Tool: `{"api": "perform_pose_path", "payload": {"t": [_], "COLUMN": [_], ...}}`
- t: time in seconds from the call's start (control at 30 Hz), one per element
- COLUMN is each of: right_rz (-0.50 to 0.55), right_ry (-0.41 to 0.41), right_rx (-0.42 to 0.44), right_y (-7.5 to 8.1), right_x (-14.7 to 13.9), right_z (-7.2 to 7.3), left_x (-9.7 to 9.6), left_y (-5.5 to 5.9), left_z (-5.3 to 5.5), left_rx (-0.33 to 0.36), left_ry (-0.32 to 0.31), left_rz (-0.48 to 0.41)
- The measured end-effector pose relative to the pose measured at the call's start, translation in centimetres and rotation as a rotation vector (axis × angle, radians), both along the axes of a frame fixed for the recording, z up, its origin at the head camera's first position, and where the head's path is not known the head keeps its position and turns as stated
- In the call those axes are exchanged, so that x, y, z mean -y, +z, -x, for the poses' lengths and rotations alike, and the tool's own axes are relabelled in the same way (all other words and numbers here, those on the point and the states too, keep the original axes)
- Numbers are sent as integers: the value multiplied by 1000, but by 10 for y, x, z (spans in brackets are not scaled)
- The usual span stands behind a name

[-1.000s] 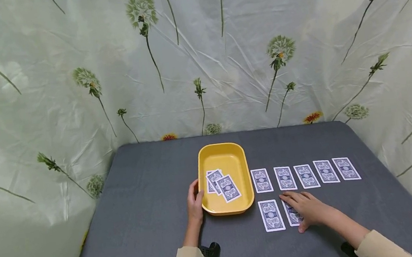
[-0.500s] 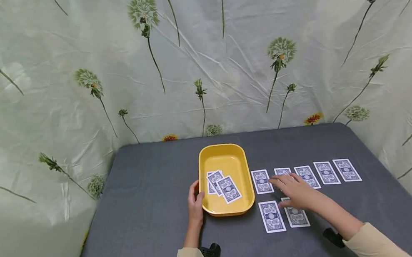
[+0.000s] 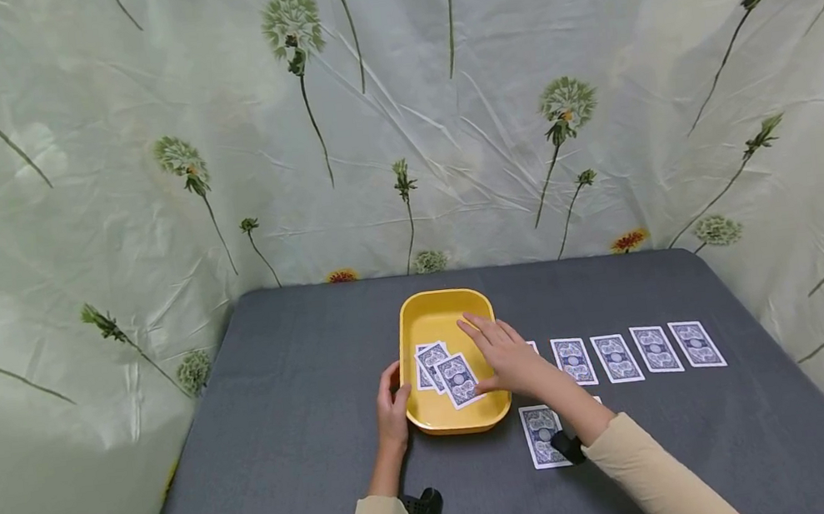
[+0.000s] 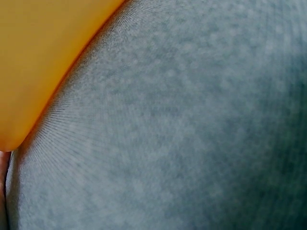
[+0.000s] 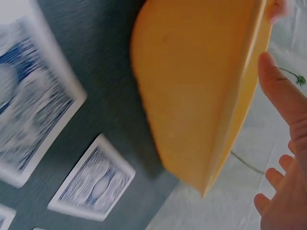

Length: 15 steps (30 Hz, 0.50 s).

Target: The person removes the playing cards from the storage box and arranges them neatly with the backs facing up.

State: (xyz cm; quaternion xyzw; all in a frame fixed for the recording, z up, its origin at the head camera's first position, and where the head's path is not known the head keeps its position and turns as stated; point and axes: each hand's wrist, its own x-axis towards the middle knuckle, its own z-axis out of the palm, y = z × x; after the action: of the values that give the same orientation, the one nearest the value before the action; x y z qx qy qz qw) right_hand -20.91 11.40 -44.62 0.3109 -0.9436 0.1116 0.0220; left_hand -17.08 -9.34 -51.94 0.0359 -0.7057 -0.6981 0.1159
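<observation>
A yellow tray (image 3: 459, 415) stands on the table, with three blue-backed playing cards (image 3: 459, 381) overlapping inside it. My left hand (image 3: 392, 414) holds the tray by its left side, thumb at the rim. Above the tray's right side is my right hand (image 3: 515, 361), its fingers spread and nothing between them. The right wrist view also shows the right hand (image 5: 288, 191) beside the tray wall (image 5: 192, 81), thumb apart from the other fingers. The left wrist view holds only the tray's outer wall (image 4: 43, 52), the cloth and a sliver of hand.
To the right of the tray, a row of several face-down cards (image 3: 617, 358) lies on the grey tablecloth (image 3: 305, 385). Nearer the front is another card (image 3: 541, 436), partly covered by the right wrist strap (image 3: 568, 447); a corner of one more shows behind the forearm. A flowered curtain (image 3: 443, 120) hangs behind.
My right hand has left the second card of the front row and travelled left, across the back row, to over the tray. The left hand and the cards in the tray stay put.
</observation>
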Motion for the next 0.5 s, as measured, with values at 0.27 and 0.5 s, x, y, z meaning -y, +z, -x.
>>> {"api": "perform_pose_path", "payload": {"t": [0.27,0.5], "right_rz": [-174,-302], "right_ry": [23,-3], "right_rx": [201,345], "right_y": [-18,-29], "right_x": [29,38], "right_z": [22,27], "left_x": [-1,-1], "left_y": [-1,-1], "left_z": [0,1], "left_rx": [-16,-38], "left_ry": [-11,-14], "left_rz": [-6,-20]}}
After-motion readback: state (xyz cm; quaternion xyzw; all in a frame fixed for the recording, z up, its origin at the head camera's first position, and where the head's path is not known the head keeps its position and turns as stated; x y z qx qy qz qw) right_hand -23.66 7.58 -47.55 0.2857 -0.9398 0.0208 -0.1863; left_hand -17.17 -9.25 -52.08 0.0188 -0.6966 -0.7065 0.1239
